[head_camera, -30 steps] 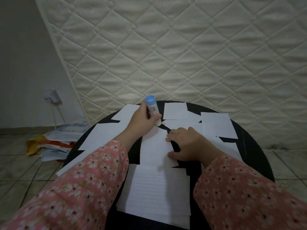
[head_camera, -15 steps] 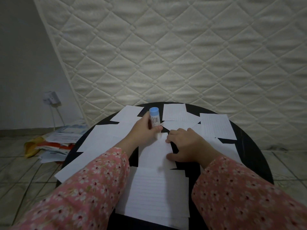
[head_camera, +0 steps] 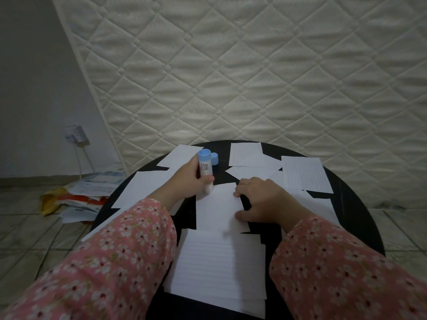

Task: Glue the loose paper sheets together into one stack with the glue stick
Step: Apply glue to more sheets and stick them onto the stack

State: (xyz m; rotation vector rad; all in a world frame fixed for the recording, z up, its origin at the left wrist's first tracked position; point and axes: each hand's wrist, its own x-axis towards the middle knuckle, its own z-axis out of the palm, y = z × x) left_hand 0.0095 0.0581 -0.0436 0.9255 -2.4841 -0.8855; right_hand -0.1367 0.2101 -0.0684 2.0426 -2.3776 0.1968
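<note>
The left hand (head_camera: pixel 187 179) has its fingers curled tight around the glue stick (head_camera: pixel 205 170), a white tube with a blue base held base-up, its white glue tip down on the far-left corner of the sheet (head_camera: pixel 219 209). The right hand (head_camera: pixel 261 199) lies on that sheet's right edge, fingers loosely bent and slightly apart, fingertips and thumb pressing the paper flat. The sheet sits at the centre of the table (head_camera: pixel 346 204). The stack (head_camera: pixel 219 269) of lined sheets lies at 6 o'clock, the blue cap (head_camera: pixel 215 158) at 12, loose papers (head_camera: pixel 305 174) at 2.
</note>
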